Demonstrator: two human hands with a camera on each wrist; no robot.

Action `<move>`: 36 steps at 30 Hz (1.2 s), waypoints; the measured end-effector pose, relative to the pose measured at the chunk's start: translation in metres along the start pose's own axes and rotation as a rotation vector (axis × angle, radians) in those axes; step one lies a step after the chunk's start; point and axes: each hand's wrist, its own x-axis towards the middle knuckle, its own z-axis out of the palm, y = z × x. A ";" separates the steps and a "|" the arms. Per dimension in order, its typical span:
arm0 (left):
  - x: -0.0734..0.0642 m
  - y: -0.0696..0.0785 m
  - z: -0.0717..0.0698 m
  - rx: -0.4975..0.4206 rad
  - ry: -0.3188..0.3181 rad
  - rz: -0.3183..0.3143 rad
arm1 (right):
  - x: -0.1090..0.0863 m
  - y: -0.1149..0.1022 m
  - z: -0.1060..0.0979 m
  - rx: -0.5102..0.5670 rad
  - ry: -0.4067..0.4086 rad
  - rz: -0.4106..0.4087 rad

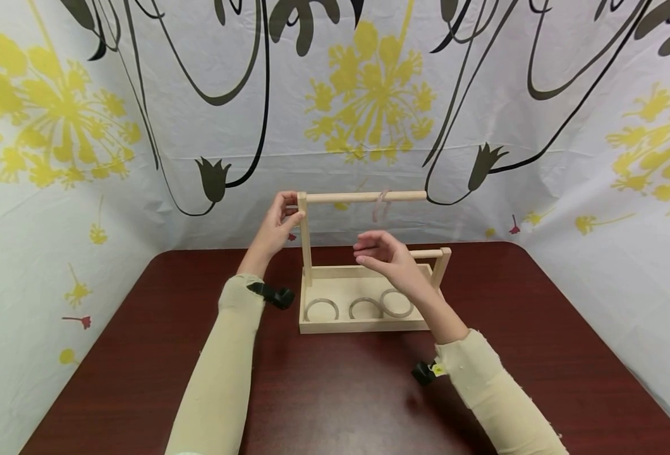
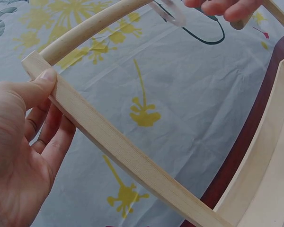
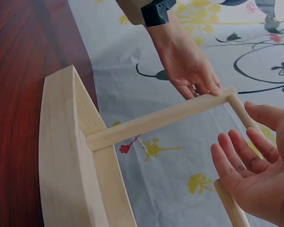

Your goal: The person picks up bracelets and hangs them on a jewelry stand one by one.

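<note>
I see my left hand (image 1: 274,231) pinching the tall wooden post (image 1: 305,243) near its top. My right hand (image 1: 389,258) holds nothing, its fingers slightly parted and gently curved. A translucent ring (image 1: 377,210) hangs around the upper rod (image 1: 341,198), just beside the right fingers and apart from them. Below stands the tray (image 1: 363,326), toward the far edge of the bench (image 1: 335,385), roughly midway between its far corners. Inside, I count a left ring (image 1: 321,300), a middle ring (image 1: 366,299) and a right ring (image 1: 396,315). The lower rod (image 1: 426,254) is partly hidden by my right hand. The left wrist view shows me the thumb laid against the post; only the right wrist view shows the upturned right palm. The head view alone displays all three tray rings.
</note>
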 end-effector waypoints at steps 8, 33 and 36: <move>0.000 0.000 0.000 -0.007 0.001 0.000 | 0.001 0.009 0.010 -0.056 -0.050 0.004; 0.001 -0.001 0.000 0.009 0.006 0.000 | 0.002 0.049 0.032 -0.059 -0.170 0.112; 0.000 -0.002 0.001 0.003 0.008 0.012 | 0.003 0.054 0.034 -0.080 -0.184 0.116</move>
